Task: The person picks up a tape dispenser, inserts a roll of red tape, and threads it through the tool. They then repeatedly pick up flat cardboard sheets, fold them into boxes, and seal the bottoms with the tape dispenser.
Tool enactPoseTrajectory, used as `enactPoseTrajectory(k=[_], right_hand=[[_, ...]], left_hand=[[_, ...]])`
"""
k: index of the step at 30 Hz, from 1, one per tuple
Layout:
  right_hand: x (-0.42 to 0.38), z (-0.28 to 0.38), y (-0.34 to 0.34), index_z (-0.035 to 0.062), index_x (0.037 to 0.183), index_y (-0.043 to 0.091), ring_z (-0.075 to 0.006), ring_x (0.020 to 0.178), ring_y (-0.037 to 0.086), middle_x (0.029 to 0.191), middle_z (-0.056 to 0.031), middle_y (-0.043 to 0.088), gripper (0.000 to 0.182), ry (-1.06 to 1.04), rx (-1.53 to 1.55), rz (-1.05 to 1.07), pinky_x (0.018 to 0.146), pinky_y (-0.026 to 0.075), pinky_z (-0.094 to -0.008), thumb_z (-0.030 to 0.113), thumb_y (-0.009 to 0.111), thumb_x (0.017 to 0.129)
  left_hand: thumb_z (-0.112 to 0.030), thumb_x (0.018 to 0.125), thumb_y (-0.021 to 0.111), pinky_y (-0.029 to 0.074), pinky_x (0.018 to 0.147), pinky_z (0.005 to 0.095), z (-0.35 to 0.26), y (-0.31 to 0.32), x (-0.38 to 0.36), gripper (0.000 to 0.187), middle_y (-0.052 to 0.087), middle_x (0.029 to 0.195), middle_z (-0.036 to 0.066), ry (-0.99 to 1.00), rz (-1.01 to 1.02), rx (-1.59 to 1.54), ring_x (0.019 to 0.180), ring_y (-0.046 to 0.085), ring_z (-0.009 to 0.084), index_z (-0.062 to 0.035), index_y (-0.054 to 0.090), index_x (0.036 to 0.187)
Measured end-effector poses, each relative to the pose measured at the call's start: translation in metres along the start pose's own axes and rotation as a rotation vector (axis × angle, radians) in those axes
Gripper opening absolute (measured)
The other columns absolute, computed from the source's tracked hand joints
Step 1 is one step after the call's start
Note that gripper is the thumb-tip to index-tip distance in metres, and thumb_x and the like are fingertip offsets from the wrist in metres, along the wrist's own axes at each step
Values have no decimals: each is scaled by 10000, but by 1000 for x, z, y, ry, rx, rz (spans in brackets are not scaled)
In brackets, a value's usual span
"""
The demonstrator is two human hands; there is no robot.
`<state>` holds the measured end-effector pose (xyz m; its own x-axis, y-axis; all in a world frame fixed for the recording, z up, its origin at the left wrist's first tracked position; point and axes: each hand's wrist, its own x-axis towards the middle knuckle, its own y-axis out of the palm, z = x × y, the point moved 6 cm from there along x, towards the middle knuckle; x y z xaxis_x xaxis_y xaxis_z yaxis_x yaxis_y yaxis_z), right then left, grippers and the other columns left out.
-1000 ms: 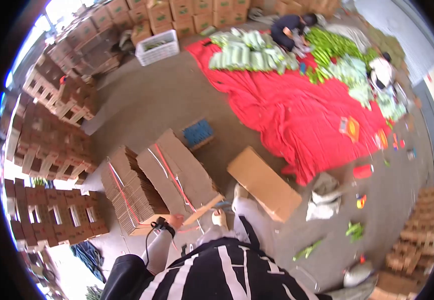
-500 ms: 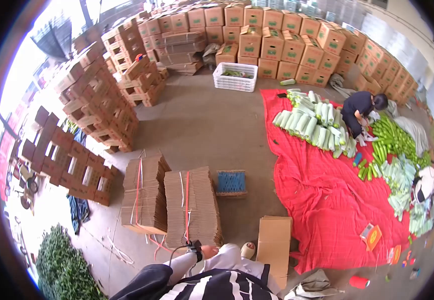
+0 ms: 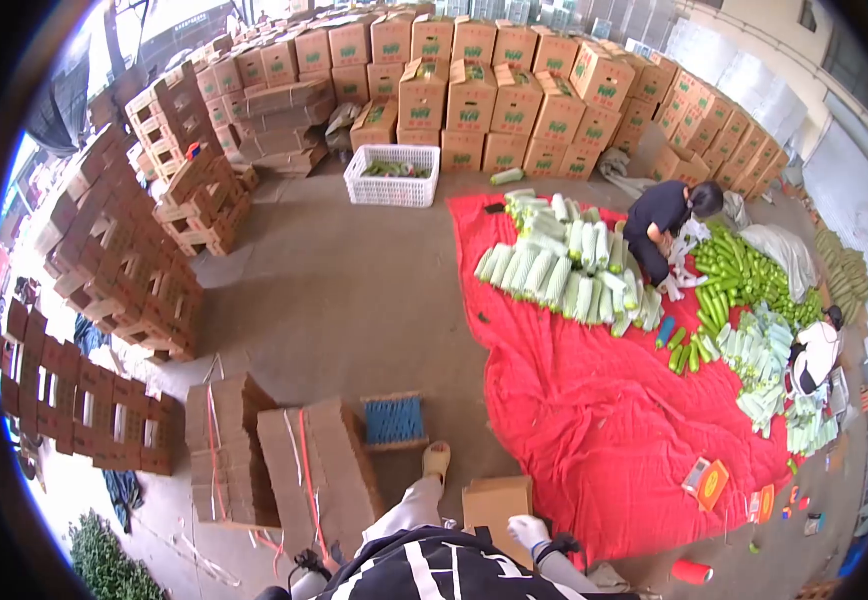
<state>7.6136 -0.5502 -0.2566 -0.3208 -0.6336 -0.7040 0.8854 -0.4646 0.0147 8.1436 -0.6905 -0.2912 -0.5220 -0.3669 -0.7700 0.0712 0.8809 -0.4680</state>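
Observation:
My right hand, in a white glove, hangs in front of my body beside a brown cardboard piece. Its fingers look loosely apart, with nothing visible in them. Only the strapped wrist of my left arm shows at the lower edge; the fingers on that side are hidden. It is nearest to a tied bundle of flattened cardboard boxes, with a second bundle to its left. A low stool with a blue woven seat stands just beyond my forward foot.
A red cloth spreads on the right, bearing net-wrapped vegetables and bare green ones. Another person crouches there. A white crate stands before stacked cartons. More cartons tower at left.
My view has swung right and I have stepped forward beside the cardboard bundles. My gloved right hand has come into view; my left hand has dropped back toward the lower edge.

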Motion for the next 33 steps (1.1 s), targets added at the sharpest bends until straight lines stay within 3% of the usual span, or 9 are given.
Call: enactPoseTrajectory(k=[4,9,11,13,19,24,29,32,33], right_hand=[[58,42,7,117,948,776,-247,848,737,903,-97,762,254,-275,-827,-136,802,567,-399,323,630,926],[126,163,-23,30,1046,754,-229,878,723,948,-139,755,218,-304,-281,-388,789,568,-376,195,649,950],[155,208,-38,-5,1068,733,-208,864,708,972,-125,744,221,-149,129,-375,766,560,-341,167,633,970],[170,256,-41,-8,1106,717,-210,856,698,970,-121,729,238,-42,250,-383,779,559,-334,167,637,966],[331,295,-37,58,1055,747,-287,811,708,976,-167,738,253,-221,-624,-46,763,565,-371,235,610,936],[446,417,12,85,1077,745,-292,861,715,1032,-165,738,301,-131,-878,264,810,563,-379,304,587,945],[546,461,-55,111,1099,743,-297,911,723,1088,-163,737,349,70,-1422,533,857,562,-387,374,563,955],[673,477,-118,126,1112,741,-300,941,728,1122,-162,737,379,223,-1721,724,885,561,-392,415,549,961],[661,578,-55,138,1038,778,-291,1124,690,1175,-144,732,379,-351,-2373,1066,969,541,-414,346,473,951]], left_hand=[[-277,945,630,567,679,366,-16,-95,76,219,739,873,70,-57,-67,-219,805,709,204,-93,748,966],[-326,910,653,576,695,386,-60,-264,178,252,759,835,84,639,-527,-363,735,717,235,-112,783,936],[-286,943,619,583,735,364,-99,-346,207,257,760,872,81,-83,-422,-526,775,724,208,-84,769,994],[-156,956,608,583,711,301,-118,-412,244,244,745,904,77,-136,-455,-769,778,705,146,-26,729,1124],[-247,951,622,576,756,316,-174,-551,329,279,757,892,70,-30,-549,-1002,809,716,159,-61,742,1122],[-279,915,629,585,779,333,-158,-545,347,321,765,879,83,-553,-621,-935,845,732,173,-93,739,1153],[-312,938,632,585,753,336,-200,-547,349,324,766,934,93,-237,-386,-509,851,729,167,-78,742,1134],[-272,979,599,585,754,313,-196,-559,339,312,762,977,82,-372,-757,-1196,883,725,149,-56,722,1168],[-218,1012,567,594,773,329,-202,-565,334,292,754,1002,100,-361,-813,-1563,921,731,201,-36,692,1203]])
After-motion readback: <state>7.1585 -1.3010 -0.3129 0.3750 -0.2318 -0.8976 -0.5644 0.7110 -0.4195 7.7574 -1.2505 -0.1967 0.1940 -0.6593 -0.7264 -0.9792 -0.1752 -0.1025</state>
